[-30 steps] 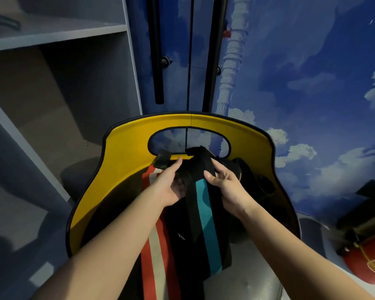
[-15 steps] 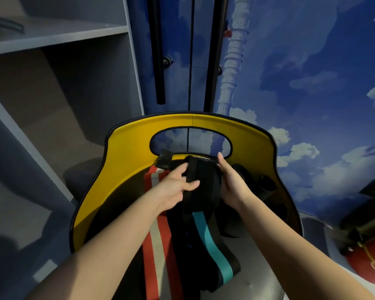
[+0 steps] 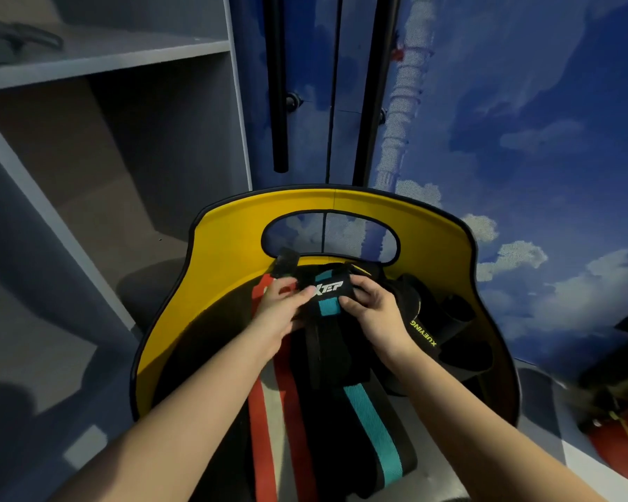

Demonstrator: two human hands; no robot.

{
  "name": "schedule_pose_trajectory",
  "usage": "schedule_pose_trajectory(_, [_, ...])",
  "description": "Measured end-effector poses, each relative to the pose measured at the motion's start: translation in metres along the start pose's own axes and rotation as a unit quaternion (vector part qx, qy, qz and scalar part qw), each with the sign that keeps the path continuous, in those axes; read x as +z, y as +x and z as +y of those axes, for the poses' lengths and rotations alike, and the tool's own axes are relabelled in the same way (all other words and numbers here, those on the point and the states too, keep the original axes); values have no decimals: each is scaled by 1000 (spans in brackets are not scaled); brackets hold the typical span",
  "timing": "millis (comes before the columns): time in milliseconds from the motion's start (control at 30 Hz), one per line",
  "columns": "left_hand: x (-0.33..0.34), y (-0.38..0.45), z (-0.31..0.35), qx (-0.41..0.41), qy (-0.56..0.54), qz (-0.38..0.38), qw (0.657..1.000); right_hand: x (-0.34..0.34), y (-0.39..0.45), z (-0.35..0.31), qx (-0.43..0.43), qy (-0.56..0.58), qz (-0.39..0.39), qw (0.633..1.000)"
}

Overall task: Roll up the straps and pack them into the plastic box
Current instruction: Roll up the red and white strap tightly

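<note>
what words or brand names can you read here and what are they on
"XTEP": white letters on the black and teal strap being rolled, held between the left hand and right hand; the first letter is partly covered by a fingertip.
"XUEVING": yellow-green letters on the black strap beside the right wrist.
No other text is readable.

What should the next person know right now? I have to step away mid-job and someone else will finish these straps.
Left hand and right hand both grip the black-and-teal strap, its rolled end held between them; the unrolled tail trails toward the camera.
The red-and-white strap lies flat and unrolled beside it, on the left.
A black band marked XUEYING lies to the right.
All sit on the yellow-backed seat.
No plastic box is in view.
Left: finish this roll, roll the rest, pack them.
</note>
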State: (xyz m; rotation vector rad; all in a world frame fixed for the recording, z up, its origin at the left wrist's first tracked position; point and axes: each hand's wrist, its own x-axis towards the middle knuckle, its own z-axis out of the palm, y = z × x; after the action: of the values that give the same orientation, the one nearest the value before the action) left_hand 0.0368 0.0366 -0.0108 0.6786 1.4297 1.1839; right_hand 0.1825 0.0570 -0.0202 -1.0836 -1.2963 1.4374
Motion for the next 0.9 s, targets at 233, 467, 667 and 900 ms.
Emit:
schedule_pose_trajectory(233, [9,-3,-3,54,236,20,970,26,-7,-6,-114,-305,1,946])
schedule_pose_trajectory(467, [-8,11,-3,45,169,66,982,41,4,9,-6,-99,-77,992])
schedule_pose_trajectory(667, [-28,38,-2,35,140,71,987,45,42,28,83,-113,63,988])
schedule_pose_trajectory(900, [-45,71,-1,10,82,45,996,68,83,41,109,15,49,993])
